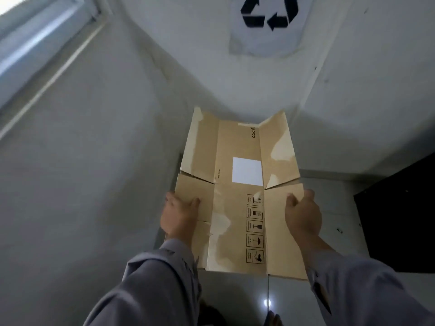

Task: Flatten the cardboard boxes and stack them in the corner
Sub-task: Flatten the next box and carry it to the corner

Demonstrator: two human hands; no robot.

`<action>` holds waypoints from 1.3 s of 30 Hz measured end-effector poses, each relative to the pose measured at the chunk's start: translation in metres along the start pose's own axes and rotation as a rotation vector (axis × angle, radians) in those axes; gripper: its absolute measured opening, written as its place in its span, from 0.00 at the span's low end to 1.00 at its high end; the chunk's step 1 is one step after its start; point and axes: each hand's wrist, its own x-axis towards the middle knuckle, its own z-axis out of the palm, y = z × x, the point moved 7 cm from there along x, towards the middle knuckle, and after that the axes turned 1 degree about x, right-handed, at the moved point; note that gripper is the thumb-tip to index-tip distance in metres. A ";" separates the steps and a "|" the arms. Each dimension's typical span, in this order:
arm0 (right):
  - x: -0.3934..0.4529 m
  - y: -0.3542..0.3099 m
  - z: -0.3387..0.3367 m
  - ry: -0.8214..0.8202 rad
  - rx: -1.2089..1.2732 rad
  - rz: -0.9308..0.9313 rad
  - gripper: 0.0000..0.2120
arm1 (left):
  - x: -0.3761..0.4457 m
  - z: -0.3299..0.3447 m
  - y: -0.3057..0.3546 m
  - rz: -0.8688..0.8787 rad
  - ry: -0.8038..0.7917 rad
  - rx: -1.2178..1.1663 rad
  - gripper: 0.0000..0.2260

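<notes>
In the head view, a flattened cardboard box [240, 196] is being held out flat over the floor [235, 295], facing the corner where two pale walls [106, 149] are meeting. The left hand [180, 216] is gripping the box's left edge, thumb lying on top and fingers curling underneath. The right hand [302, 214] is gripping the right edge, fingers curling over the flap. A white label [247, 171] is sitting on the box's middle panel. A recycling sign [268, 22] is hanging on the wall above the corner.
</notes>
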 end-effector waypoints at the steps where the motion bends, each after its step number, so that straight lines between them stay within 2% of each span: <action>1: 0.003 0.010 0.016 -0.002 -0.004 0.009 0.17 | 0.006 0.016 -0.006 0.001 -0.005 -0.010 0.28; 6: 0.028 0.066 0.111 -0.022 -0.004 0.008 0.17 | 0.038 0.109 -0.038 -0.004 -0.016 -0.088 0.30; 9: 0.042 0.100 0.171 -0.027 -0.005 0.013 0.17 | 0.063 0.169 -0.064 -0.008 0.018 -0.015 0.30; 17: 0.077 0.179 0.338 -0.026 0.003 -0.006 0.16 | 0.141 0.341 -0.133 -0.006 0.047 -0.045 0.26; 23: 0.085 0.233 0.437 -0.059 0.087 0.016 0.14 | 0.181 0.441 -0.181 -0.015 0.012 -0.036 0.24; 27: 0.082 0.259 0.473 -0.143 0.122 0.156 0.20 | 0.198 0.483 -0.189 -0.064 -0.077 0.040 0.23; 30: 0.090 0.263 0.481 -0.155 0.048 0.101 0.26 | 0.214 0.498 -0.197 -0.107 -0.088 0.060 0.25; 34: 0.110 0.259 0.488 -0.158 0.045 0.005 0.21 | 0.236 0.514 -0.204 -0.140 -0.142 -0.044 0.28; 39: 0.137 0.258 0.504 -0.146 0.050 -0.022 0.21 | 0.250 0.517 -0.193 -0.104 -0.078 -0.131 0.26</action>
